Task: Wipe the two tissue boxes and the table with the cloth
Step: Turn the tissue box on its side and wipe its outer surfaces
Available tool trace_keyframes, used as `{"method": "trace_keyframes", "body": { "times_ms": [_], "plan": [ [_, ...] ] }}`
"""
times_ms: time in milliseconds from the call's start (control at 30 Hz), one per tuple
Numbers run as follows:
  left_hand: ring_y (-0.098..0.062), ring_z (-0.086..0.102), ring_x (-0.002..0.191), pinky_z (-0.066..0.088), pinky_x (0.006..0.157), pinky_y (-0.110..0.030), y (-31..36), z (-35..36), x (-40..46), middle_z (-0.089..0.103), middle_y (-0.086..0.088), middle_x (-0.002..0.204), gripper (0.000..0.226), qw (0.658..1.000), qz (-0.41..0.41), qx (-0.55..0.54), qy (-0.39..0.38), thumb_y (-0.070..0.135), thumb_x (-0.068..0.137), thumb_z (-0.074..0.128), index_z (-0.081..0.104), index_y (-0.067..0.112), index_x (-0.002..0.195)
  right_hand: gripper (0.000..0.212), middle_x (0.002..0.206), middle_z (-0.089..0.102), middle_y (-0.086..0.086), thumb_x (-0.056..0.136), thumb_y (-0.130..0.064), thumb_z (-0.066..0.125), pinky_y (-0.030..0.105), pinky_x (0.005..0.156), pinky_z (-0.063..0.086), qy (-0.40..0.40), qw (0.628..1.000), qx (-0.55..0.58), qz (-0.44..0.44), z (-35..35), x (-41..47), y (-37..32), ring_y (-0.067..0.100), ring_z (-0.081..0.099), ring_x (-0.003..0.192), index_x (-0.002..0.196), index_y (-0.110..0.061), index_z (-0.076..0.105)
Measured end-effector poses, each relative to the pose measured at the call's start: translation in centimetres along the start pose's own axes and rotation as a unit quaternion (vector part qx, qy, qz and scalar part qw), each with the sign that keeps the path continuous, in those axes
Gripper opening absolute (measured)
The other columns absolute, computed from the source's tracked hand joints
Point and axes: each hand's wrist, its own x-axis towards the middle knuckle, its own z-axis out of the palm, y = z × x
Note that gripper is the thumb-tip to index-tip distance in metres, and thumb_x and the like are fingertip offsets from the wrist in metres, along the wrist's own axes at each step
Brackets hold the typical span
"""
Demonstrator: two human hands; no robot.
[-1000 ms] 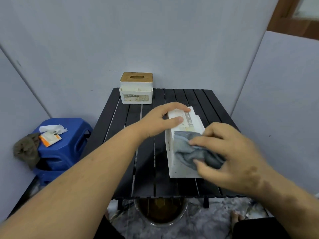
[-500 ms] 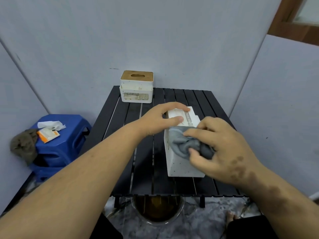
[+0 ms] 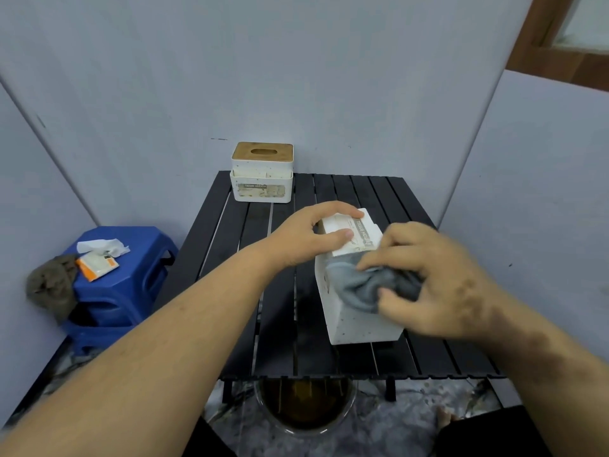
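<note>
A white speckled tissue box (image 3: 357,319) lies on its side on the black slatted table (image 3: 276,324). My left hand (image 3: 309,234) grips the box's far end, thumb and fingers curled over it. My right hand (image 3: 431,278) holds a bunched grey cloth (image 3: 365,285) pressed on the box's upper face. A second white tissue box with a wooden lid (image 3: 262,173) stands upright at the table's far left edge, against the wall.
A blue plastic stool (image 3: 131,285) stands left of the table, with a white tissue, an orange packet (image 3: 97,265) and a brown rag (image 3: 51,288) on it. A round bin (image 3: 306,407) sits under the table's front edge. Grey walls close in behind and on both sides.
My right hand has slid the cloth along the box's upper face toward its far end. My left hand has kept its grip on the box.
</note>
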Motion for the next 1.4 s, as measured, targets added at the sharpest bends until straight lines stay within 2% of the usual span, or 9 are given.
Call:
{"method": "trace_keyframes", "body": {
  "times_ms": [167,300,433,600,733,867,1000,1233,1400],
  "plan": [
    [-0.016,0.064,0.117,0.053,0.107,-0.044,-0.6,0.6,-0.5,0.063,0.011,0.124,0.049,0.998,-0.037,-0.037,0.036,0.042,0.089,0.068,0.056,0.049,0.136,0.020,0.086,0.068,-0.011,0.072,-0.027,0.070,0.011,0.067,0.048,0.080,0.983,0.082,0.146,-2.6,-0.6,4.9,0.004,0.064,0.082,0.089,-0.036,0.074],
    [-0.013,0.053,0.135,0.043,0.118,-0.046,-1.6,0.7,-1.4,0.056,0.006,0.143,0.085,0.992,-0.079,-0.087,0.044,0.057,0.077,0.072,0.041,0.032,0.151,0.025,0.094,0.071,-0.012,0.079,-0.011,0.074,0.007,0.073,0.047,0.135,0.965,0.075,0.214,-3.4,0.5,6.4,-0.001,0.064,0.088,0.091,-0.032,0.074],
    [-0.013,0.052,0.138,0.044,0.117,-0.044,-2.3,0.7,-2.1,0.057,0.004,0.145,0.092,0.990,-0.084,-0.108,0.019,0.060,0.068,0.078,0.045,0.023,0.146,0.024,0.093,0.066,-0.009,0.077,-0.029,0.070,0.022,0.080,0.047,0.099,0.981,0.034,0.165,-2.7,4.1,5.8,0.006,0.061,0.089,0.100,-0.035,0.073],
    [-0.011,0.056,0.131,0.048,0.110,-0.034,-2.6,1.2,-2.2,0.060,0.002,0.141,0.087,0.986,-0.100,-0.132,0.012,0.057,0.068,0.079,0.045,0.026,0.142,0.021,0.087,0.061,-0.009,0.077,-0.032,0.073,0.024,0.074,0.047,-0.021,0.994,0.038,0.098,1.2,8.7,4.8,0.007,0.057,0.085,0.097,-0.036,0.074],
    [-0.010,0.057,0.128,0.048,0.106,-0.030,-2.3,1.7,-1.9,0.061,0.003,0.137,0.084,0.988,-0.104,-0.109,0.033,0.060,0.065,0.078,0.047,0.030,0.138,0.007,0.080,0.069,-0.010,0.082,-0.035,0.067,0.031,0.071,0.056,-0.015,0.986,0.039,0.160,1.0,10.3,5.8,0.011,0.065,0.079,0.083,-0.031,0.073],
    [-0.009,0.057,0.130,0.048,0.110,-0.030,-2.4,1.6,-1.7,0.061,0.008,0.141,0.089,0.990,-0.091,-0.103,0.031,0.058,0.067,0.079,0.043,0.032,0.145,0.016,0.083,0.063,-0.008,0.075,-0.035,0.069,0.030,0.072,0.050,-0.041,0.995,0.022,0.091,1.6,10.1,4.2,0.011,0.060,0.081,0.091,-0.032,0.075],
    [-0.010,0.056,0.129,0.047,0.106,-0.031,-2.2,1.5,-1.7,0.061,0.006,0.137,0.085,0.991,-0.106,-0.081,0.028,0.062,0.065,0.077,0.047,0.030,0.138,0.009,0.082,0.071,-0.011,0.079,-0.032,0.072,0.033,0.077,0.057,0.001,0.980,0.062,0.188,0.6,9.5,7.1,0.010,0.066,0.081,0.087,-0.030,0.075],
    [-0.011,0.056,0.126,0.047,0.102,-0.032,-2.0,1.4,-1.6,0.062,0.004,0.135,0.084,0.992,-0.109,-0.059,0.030,0.063,0.063,0.076,0.049,0.029,0.135,0.013,0.082,0.067,-0.009,0.077,-0.022,0.074,0.009,0.064,0.045,0.003,0.978,0.096,0.186,-1.0,4.6,5.4,0.006,0.061,0.080,0.086,-0.031,0.075],
    [-0.011,0.057,0.126,0.047,0.097,-0.027,-1.8,1.5,-1.7,0.063,0.005,0.135,0.084,0.992,-0.113,-0.054,0.032,0.063,0.064,0.074,0.048,0.028,0.135,0.022,0.083,0.065,-0.007,0.070,-0.025,0.078,0.021,0.067,0.051,-0.025,0.975,0.134,0.174,-3.2,-0.9,2.6,0.009,0.064,0.076,0.088,-0.038,0.075]
  ]
}}
